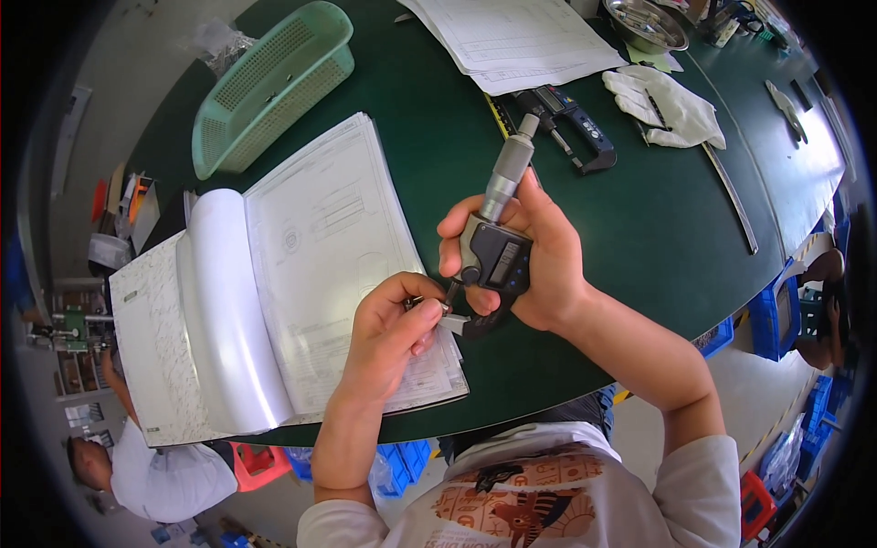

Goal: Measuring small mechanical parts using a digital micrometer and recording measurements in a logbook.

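My right hand (pixel 553 251) is wrapped round a digital micrometer (pixel 498 256) with a black body, a small display and a silver thimble pointing up and away. Beside it, my left hand (pixel 384 333) pinches a small metal part (pixel 416 303) at the micrometer's measuring end. The fingers cover most of that part, so its full shape is hidden. Under my left hand lies an open binder of technical drawings (pixel 338 210), its pages rolled over to the left. A second digital micrometer (pixel 571 128) rests on the green table beyond my right hand.
A green perforated basket (pixel 274 87) with a few small parts stands at the far left. Loose printed sheets (pixel 521 41), a white glove (pixel 667 108), a metal bowl (pixel 647 26) and a steel ruler (pixel 731 196) lie along the far and right table (pixel 639 237). Another person (pixel 169 457) sits at lower left.
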